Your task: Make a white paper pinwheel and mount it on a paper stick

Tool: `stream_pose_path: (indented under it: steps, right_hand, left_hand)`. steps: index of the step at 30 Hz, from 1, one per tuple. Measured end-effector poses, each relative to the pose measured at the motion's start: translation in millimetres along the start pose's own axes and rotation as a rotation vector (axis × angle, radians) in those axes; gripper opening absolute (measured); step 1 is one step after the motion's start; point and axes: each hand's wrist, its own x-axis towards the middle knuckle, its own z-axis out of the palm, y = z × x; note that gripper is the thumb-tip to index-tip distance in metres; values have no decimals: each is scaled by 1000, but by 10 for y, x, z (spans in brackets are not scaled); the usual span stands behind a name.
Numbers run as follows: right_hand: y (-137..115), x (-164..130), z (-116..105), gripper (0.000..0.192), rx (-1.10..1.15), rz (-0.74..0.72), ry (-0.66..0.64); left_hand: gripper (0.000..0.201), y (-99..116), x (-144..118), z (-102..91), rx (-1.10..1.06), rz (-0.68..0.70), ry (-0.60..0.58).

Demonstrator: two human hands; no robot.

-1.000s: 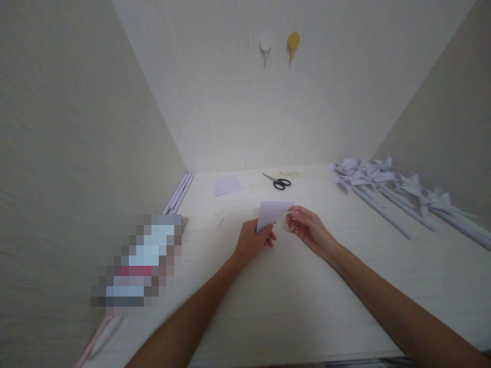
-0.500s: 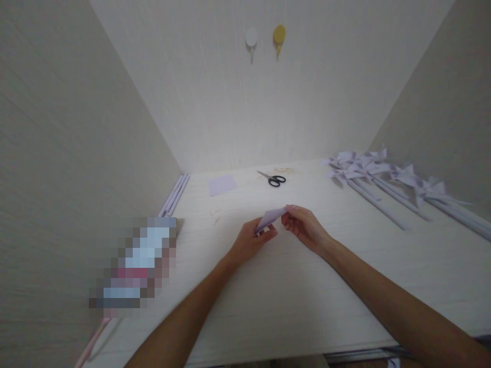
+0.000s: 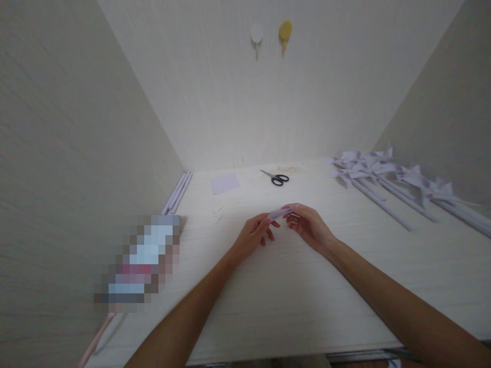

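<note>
Between my two hands, above the middle of the table, is a small piece of pale purple paper (image 3: 279, 213), seen nearly edge-on. My left hand (image 3: 255, 232) pinches its left end between thumb and fingers. At the right end, the thumb and fingertips of my right hand (image 3: 307, 224) grip it, the other fingers curled below. How the paper is folded I cannot make out. Behind the hands lie black-handled scissors (image 3: 276, 178), with a flat pale purple paper square (image 3: 225, 183) to their left.
Several paper pinwheels on sticks (image 3: 378, 174) lie at the right. Rolled paper sticks (image 3: 177, 193) lie at the back left, behind a blurred-out device (image 3: 143, 260) with a pink cable (image 3: 97, 335). Small scraps (image 3: 218, 213) dot the table. Two hooks (image 3: 285, 31) are on the back wall.
My left hand has shifted its hold, its thumb now lying over the paper. Less of the paper's face shows, and it looks narrower. The view has shifted slightly.
</note>
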Motion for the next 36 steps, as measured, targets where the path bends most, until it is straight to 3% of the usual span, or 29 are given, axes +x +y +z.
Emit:
stream_pose_path:
  steps: [13,19,31,36]
  right_hand:
    - [10,3,-3,12,-47,-19,-10]
    - [13,-1,-10,13,-72,-21,-15]
    - [-29,-20,41,13,-48,7,-45]
    - [-5,1,32,12,-14,30,-13]
  left_hand:
    - [47,6,-19,-30,-38,-51,-48]
    - [38,11,4,-23,-75,-42,-16]
    - [36,-66,30,-13,-192,-128,225]
    - [35,-65,23,-14,-152,-118,234]
